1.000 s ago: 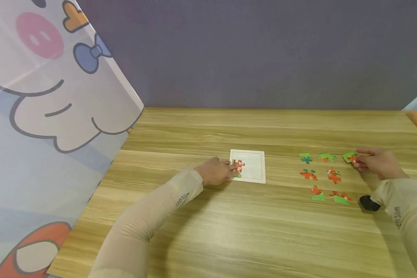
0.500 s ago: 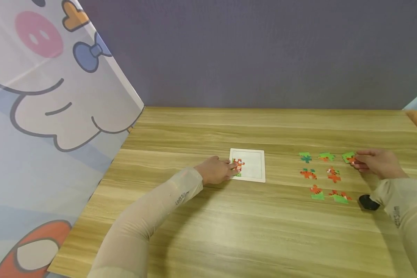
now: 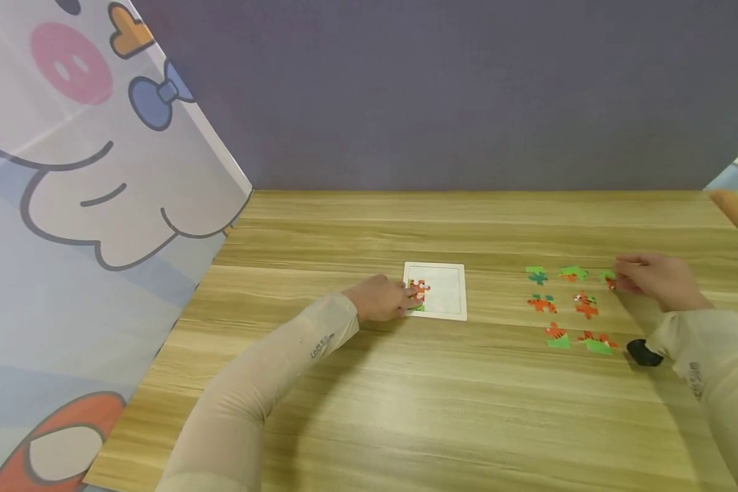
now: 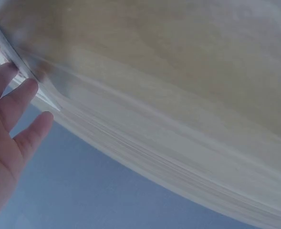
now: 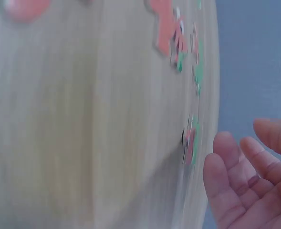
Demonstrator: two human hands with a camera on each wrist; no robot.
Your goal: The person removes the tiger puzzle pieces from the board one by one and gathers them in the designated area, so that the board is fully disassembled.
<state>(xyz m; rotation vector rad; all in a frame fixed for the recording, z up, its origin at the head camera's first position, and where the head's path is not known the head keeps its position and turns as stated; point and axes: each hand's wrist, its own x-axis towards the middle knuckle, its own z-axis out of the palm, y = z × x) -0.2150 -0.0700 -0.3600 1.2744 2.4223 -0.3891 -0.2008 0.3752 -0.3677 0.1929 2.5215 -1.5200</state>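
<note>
My left hand rests with extended fingers over the left edge of a white square puzzle tray. Its fingertips lie on orange and green jigsaw pieces in the tray's lower left, covering part of them. In the left wrist view the fingers are spread at the tray's edge. My right hand is at the far-right loose jigsaw piece, overlapping it in the head view. The right wrist view shows that piece lying on the table, apart from loosely bent fingers that hold nothing.
Several loose jigsaw pieces lie in rows left of my right hand, including a tiger-face piece and a green-and-teal one. A black object sits at my right wrist. A grey wall borders the wooden table's far edge.
My right hand has shifted slightly left and now overlaps more of the far-right piece. The left hand stays on the tray. The head view has shifted a little.
</note>
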